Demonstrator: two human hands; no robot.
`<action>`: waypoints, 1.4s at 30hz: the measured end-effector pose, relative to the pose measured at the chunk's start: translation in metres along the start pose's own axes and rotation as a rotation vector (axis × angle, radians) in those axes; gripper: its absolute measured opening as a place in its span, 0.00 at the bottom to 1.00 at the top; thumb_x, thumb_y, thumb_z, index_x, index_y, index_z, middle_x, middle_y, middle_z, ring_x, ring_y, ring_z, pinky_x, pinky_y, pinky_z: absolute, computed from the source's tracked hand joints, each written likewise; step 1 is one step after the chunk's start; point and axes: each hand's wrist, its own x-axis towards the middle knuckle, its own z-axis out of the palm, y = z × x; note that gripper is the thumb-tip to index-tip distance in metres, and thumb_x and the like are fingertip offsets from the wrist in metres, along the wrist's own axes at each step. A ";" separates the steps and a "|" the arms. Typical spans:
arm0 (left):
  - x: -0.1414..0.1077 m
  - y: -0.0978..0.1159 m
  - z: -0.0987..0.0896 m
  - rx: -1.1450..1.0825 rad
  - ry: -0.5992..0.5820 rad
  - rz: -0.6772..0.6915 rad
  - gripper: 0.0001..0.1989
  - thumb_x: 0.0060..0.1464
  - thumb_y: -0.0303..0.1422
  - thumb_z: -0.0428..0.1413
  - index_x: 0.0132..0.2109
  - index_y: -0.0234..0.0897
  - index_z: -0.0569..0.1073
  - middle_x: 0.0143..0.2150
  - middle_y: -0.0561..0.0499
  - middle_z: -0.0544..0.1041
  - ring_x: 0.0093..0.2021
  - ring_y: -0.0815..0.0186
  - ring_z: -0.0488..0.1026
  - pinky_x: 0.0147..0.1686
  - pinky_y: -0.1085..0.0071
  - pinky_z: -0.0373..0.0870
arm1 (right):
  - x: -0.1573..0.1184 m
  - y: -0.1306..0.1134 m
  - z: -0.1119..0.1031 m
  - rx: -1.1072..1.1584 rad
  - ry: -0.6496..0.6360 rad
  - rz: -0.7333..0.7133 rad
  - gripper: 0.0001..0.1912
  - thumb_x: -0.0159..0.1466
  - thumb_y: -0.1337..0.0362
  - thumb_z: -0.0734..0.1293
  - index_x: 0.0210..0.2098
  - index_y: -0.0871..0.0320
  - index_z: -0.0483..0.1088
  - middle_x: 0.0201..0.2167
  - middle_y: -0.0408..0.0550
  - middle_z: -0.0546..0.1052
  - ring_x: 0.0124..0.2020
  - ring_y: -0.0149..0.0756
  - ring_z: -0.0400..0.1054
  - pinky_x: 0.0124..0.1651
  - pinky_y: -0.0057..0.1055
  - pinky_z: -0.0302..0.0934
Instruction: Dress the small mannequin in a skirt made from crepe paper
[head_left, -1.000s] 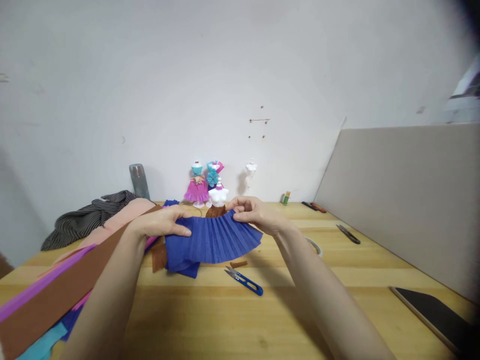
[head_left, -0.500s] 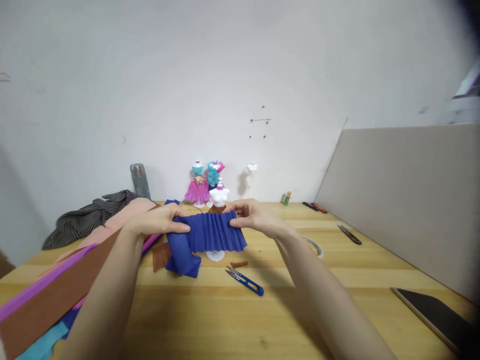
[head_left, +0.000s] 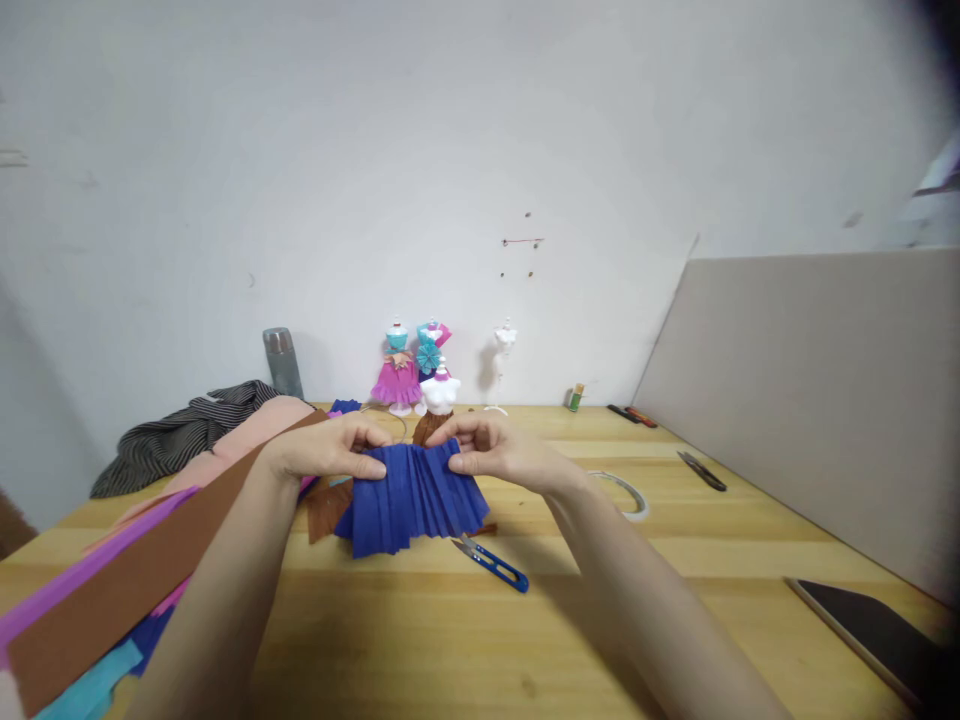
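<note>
Pinching the blue strip [head_left: 412,500] along its folds

The left hand [head_left: 330,447] is holding the blue strip's upper edge between thumb and fingers, and the right hand [head_left: 499,447] is pinching that edge toward the other end. The blue strip is hanging between and below the two sets of fingertips, its folds fanning out toward the person. The step in hand seems to be gathering pleats; the next move is probably calling for a firm grip on the top edge, so that no folds are slipping loose. The snips [head_left: 495,568] are lying below the right fingers, their tips just beside the blue strip; whether they are touching is unclear. Beyond the fingers, a white form [head_left: 440,392] is standing in a partly hidden brown skirt [head_left: 426,429].
</note>
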 end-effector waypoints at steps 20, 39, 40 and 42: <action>-0.003 0.000 -0.003 0.019 0.084 0.066 0.16 0.46 0.44 0.62 0.28 0.33 0.76 0.29 0.46 0.76 0.33 0.62 0.71 0.35 0.70 0.68 | 0.007 0.007 0.021 0.035 0.171 0.028 0.14 0.53 0.65 0.73 0.39 0.57 0.75 0.26 0.41 0.72 0.26 0.28 0.63 0.30 0.27 0.58; 0.000 -0.023 -0.007 -0.304 0.172 0.018 0.18 0.41 0.45 0.65 0.30 0.33 0.75 0.27 0.50 0.75 0.29 0.65 0.70 0.33 0.71 0.65 | 0.014 0.015 0.036 0.230 0.026 0.076 0.21 0.52 0.59 0.74 0.44 0.57 0.74 0.37 0.46 0.78 0.40 0.36 0.72 0.44 0.32 0.64; 0.000 -0.023 -0.007 -0.313 0.195 0.014 0.18 0.40 0.44 0.65 0.30 0.33 0.75 0.27 0.50 0.74 0.28 0.66 0.69 0.32 0.72 0.64 | 0.014 0.014 0.035 0.227 0.033 0.082 0.20 0.52 0.58 0.74 0.43 0.58 0.74 0.36 0.46 0.78 0.39 0.35 0.72 0.44 0.32 0.64; 0.000 -0.024 -0.007 -0.301 0.244 0.008 0.17 0.40 0.44 0.66 0.29 0.33 0.74 0.26 0.52 0.73 0.27 0.68 0.68 0.30 0.74 0.62 | 0.012 0.011 0.031 0.230 0.049 0.093 0.20 0.52 0.58 0.74 0.43 0.58 0.74 0.35 0.46 0.78 0.38 0.34 0.72 0.44 0.31 0.64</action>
